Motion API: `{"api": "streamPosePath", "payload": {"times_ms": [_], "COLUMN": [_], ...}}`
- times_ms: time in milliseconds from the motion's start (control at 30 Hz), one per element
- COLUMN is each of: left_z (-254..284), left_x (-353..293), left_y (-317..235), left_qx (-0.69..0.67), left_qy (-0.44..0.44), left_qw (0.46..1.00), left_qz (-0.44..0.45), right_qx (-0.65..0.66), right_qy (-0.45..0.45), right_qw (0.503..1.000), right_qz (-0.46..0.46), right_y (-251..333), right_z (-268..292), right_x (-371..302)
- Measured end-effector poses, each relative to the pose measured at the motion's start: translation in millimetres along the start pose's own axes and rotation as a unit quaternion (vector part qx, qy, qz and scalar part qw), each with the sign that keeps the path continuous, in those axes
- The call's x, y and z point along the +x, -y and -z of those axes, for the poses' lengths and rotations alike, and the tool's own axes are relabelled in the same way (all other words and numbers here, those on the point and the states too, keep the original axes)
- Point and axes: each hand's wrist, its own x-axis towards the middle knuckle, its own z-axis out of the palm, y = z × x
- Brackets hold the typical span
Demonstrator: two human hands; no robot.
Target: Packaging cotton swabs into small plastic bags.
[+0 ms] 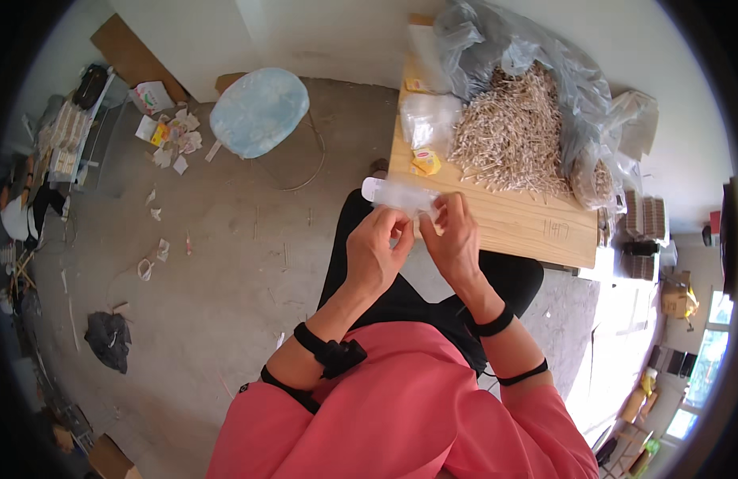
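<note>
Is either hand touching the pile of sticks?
No, the left hand and right hand are at the clear plastic bag, apart from the pile of sticks on the table.

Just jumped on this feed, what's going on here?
A seated person holds a translucent plastic sleeve between the left hand and right hand, near a wooden table's corner; blur hides the exact grip. On the table, thin sticks lie heaped against a grey plastic bag, with clear bags and yellow packets beside them.

Grey floor (225, 279) spreads toward nine o'clock; a pale-blue round stool (259, 112) stands at eleven, pale wall (337, 36) at twelve, wooden counter (504, 231) at two, sunlit windows (706, 371) near four.
</note>
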Motion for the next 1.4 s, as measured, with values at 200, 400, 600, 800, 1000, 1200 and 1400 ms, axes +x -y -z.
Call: {"api": "streamPosePath", "payload": {"times_ms": [200,400,600,800,1000,1200,1400], "left_z": [-12.2,-17.4,-22.3,-22.9,-49.2,-61.5,-52.2], "left_x": [2.3,0.7,-7.7,10.1,35.0,33.1,23.9], "left_y": [-4.2,30.2,44.1,117.8,189.6,182.4,149.9], "left_qx": [0.121,0.033,0.071,0.022,0.147,0.090,0.087], "left_qy": [-0.055,-0.098,-0.053,-0.184,-0.212,-0.176,-0.149], "left_qw": [0.989,0.994,0.996,0.969,0.954,0.968,0.979], "left_qz": [-0.064,0.028,0.003,0.163,0.151,0.152,0.107], "right_qx": [0.028,0.029,0.030,0.267,0.287,0.235,0.221], "right_qy": [0.004,0.061,0.115,0.248,0.296,0.279,0.254], "right_qw": [0.999,0.994,0.991,0.925,0.901,0.920,0.928], "right_qz": [-0.028,-0.086,-0.065,-0.105,-0.137,-0.143,-0.160], "right_y": [-10.5,-15.3,-37.4,-56.2,-61.6,-85.5,-96.5], "right_z": [-20.8,-36.0,-62.0,-67.9,-57.0,-40.6,-55.8], "right_x": [5.1,-4.0,3.0,17.2,-8.4,-25.1,-7.0]}}
